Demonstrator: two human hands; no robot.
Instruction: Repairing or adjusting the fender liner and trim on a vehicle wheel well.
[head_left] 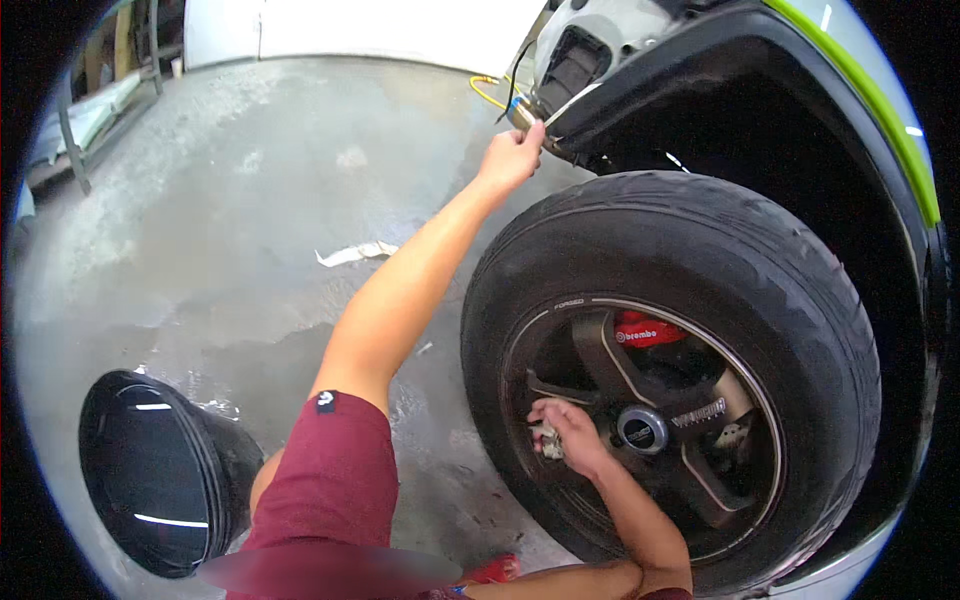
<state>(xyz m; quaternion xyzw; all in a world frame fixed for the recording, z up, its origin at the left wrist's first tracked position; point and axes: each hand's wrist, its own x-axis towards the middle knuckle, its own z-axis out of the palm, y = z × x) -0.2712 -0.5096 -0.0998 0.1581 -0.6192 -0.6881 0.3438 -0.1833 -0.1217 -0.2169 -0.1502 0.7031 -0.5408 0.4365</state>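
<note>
White lettering (pixel 652 336) on red caliper (pixel 634 321), silver lettering (pixel 699 412) on wheel (pixel 642 430)

Lighting's pretty bright on the floor (pixel 230 200) left of the wheel (pixel 645 430), and the white surface (pixel 370 30) beyond it is nearly blown out. The wheel arch (pixel 800 125) goes almost pitch black though. 2 white streaks glare off the black bucket (pixel 236 480) way left of the wheel. Typical fisheye bend, black corners, bluish fringing, plus 1 blurry smudge down-left of the wheel, which itself looks decently sharp.
</note>
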